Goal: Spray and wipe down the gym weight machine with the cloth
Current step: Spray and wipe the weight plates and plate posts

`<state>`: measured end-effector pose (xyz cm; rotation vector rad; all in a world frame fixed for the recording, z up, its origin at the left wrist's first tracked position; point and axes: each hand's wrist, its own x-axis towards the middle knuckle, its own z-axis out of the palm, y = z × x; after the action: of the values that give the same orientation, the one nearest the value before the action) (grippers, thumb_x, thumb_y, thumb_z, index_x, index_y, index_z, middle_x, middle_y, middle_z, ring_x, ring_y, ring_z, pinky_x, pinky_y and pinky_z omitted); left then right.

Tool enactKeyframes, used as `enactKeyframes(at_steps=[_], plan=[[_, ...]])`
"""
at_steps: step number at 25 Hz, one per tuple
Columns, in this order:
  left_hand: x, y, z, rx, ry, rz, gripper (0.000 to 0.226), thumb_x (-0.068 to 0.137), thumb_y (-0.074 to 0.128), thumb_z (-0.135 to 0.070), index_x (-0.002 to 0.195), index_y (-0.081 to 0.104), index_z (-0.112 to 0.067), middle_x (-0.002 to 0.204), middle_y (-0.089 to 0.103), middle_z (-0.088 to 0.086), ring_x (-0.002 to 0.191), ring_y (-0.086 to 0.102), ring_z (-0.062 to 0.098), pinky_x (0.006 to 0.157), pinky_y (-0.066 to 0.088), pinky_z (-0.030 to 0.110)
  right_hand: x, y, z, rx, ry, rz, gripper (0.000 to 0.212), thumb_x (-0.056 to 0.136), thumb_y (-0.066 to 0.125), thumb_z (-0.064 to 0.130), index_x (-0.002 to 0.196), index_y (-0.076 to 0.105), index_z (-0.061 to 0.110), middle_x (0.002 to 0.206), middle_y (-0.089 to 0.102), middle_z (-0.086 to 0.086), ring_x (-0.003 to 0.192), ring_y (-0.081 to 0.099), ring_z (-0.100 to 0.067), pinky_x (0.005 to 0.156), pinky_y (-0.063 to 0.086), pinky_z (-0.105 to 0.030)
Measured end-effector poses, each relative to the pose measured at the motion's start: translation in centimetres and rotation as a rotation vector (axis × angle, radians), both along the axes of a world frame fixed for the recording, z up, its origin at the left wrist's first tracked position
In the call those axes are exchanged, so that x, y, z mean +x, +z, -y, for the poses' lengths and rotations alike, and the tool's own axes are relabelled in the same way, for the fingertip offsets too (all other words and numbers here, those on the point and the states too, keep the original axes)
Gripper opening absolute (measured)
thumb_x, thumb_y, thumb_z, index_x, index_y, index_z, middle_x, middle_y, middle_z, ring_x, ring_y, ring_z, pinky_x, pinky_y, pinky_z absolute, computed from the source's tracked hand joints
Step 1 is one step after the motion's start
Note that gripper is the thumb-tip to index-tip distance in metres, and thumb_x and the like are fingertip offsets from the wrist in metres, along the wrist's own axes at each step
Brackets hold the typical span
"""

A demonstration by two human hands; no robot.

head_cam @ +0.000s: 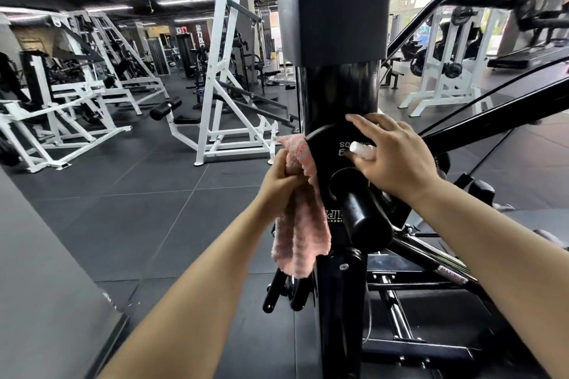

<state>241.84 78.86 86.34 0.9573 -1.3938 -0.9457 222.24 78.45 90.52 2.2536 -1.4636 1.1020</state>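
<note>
We see the black weight machine (338,95) straight ahead, its glossy upright post rising to a dark padded block (335,3) at the top of the view. A black weight plate (323,160) with pale lettering sits on the post, and a short black peg (361,218) juts out of its centre hole toward us. Our left hand (281,177) grips the pink cloth (300,215), fingers curled round its bunched upper part; the top of the cloth lies against the left edge of the plate while the rest hangs down loose in front of the post. Our right hand (391,154) holds a small white spray bottle (363,149) across the face of the plate, the lower fingers wrapped about it and its white end pointing left. The index finger of that hand stretches out straight, its tip over the post just above the plate; we cannot tell whether it touches the surface. Both forearms reach in from the bottom of the view. To the left, on the dark rubber-tiled floor (138,203), stand white-framed machines (221,77), well apart from ours, with more white racks (443,64) at the right in the background.
</note>
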Motion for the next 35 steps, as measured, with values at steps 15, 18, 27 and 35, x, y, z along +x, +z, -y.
enactKeyframes(at_steps=[15,18,27,35], plan=[[-4.8,-6.7,-1.7,0.145,0.454,-0.071,0.04,0.096,0.034,-0.001,0.132,0.036,-0.018,0.109,0.058,-0.001,0.1,0.057,0.014,0.093,0.043,0.025,-0.1,-1.0,-0.1,-0.009,-0.034,0.094,0.063,0.081,0.069,0.032,0.139,0.046,0.023,0.131,0.054,-0.004,0.106,0.053,-0.041,0.091,0.043,-0.039],[-6.1,-6.5,-2.2,0.175,0.465,-0.071,0.044,0.094,0.043,-0.001,0.136,0.031,-0.001,0.122,0.051,0.02,0.113,0.052,0.032,0.096,0.043,0.034,-0.4,-1.3,-0.2,0.014,-0.049,0.139,0.065,0.081,0.069,0.031,0.141,0.045,0.021,0.132,0.053,-0.007,0.109,0.054,-0.04,0.091,0.043,-0.039],[-4.2,2.3,0.8,-0.534,0.609,1.048,0.073,0.073,0.066,-0.054,0.124,0.055,-0.003,0.128,0.047,0.025,0.117,0.045,0.041,0.097,0.039,0.049,-2.3,-3.4,-2.0,0.031,-0.127,-0.016,0.085,0.08,0.068,0.04,0.15,0.023,0.026,0.154,0.029,-0.002,0.135,0.038,-0.027,0.087,0.051,-0.043],[-1.8,-1.5,3.0,-0.921,0.698,1.384,0.057,0.094,0.038,-0.046,0.139,0.042,-0.012,0.146,0.036,0.02,0.136,0.033,0.033,0.109,0.034,0.043,-1.9,-4.9,-0.8,-0.149,-0.093,0.022,0.068,0.078,0.042,0.047,0.142,0.039,0.025,0.143,0.045,-0.009,0.121,0.045,-0.033,0.064,0.055,-0.048]])
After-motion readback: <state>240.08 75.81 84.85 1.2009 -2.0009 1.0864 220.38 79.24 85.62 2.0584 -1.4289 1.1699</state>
